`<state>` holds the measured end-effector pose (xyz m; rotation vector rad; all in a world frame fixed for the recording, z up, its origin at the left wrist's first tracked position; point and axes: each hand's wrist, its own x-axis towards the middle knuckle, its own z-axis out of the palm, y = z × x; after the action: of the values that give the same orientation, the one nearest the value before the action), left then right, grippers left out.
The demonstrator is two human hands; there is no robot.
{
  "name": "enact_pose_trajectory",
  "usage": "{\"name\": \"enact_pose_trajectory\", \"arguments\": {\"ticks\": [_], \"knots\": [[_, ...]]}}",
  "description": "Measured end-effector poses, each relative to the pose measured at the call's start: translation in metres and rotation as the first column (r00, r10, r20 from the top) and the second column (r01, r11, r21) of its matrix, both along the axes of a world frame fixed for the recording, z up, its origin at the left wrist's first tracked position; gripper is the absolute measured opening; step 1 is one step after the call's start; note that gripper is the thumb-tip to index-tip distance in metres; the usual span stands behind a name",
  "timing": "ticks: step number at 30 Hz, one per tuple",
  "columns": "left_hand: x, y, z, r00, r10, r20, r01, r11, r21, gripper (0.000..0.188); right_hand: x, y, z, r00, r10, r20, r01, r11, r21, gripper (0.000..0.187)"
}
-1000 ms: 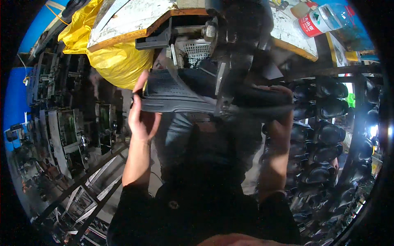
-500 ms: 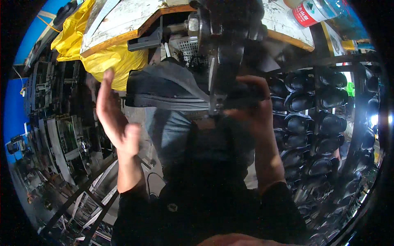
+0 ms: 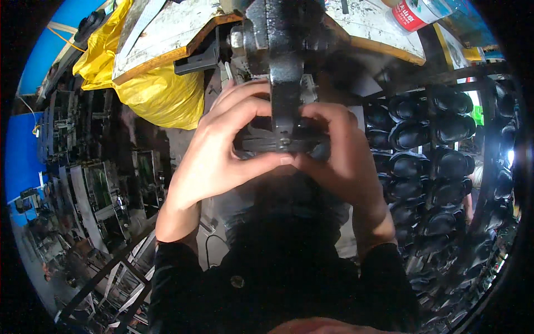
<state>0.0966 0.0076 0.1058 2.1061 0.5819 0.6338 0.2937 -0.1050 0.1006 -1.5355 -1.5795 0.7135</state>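
Hands (image 3: 207, 151) have drawn together around the black shoe (image 3: 256, 144).

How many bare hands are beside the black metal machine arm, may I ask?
2: the bare left hand is left of the black metal machine arm, the bare right hand on its right. Others may be hidden.

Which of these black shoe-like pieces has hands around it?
The centre piece, partly hidden behind the metal machine arm: the left hand and right hand curl around it. The other pieces sit in rows at right.
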Motion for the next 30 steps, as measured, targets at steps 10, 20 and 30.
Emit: {"name": "enact_pose_trajectory", "arguments": {"ticks": [10,20,30], "knots": [[-0.004,-0.014,-0.044,0.944,0.133,0.303,0.047,0.853,-0.519,0.053,0.009,-0.005,-0.086,0.897,0.086,-0.433,-0.043,0.993,0.109,0.109],[0.014,-0.037,-0.084,0.774,0.321,0.545,0.262,0.622,-0.738,0.078,0.037,-0.034,-0.166,0.734,-0.096,-0.672,-0.007,0.989,-0.149,0.116],[0.021,-0.046,-0.072,0.693,0.42,0.586,0.374,0.485,-0.791,0.067,0.144,-0.066,-0.108,0.977,-0.2,-0.073,0.2,0.98,0.006,0.105]]}}
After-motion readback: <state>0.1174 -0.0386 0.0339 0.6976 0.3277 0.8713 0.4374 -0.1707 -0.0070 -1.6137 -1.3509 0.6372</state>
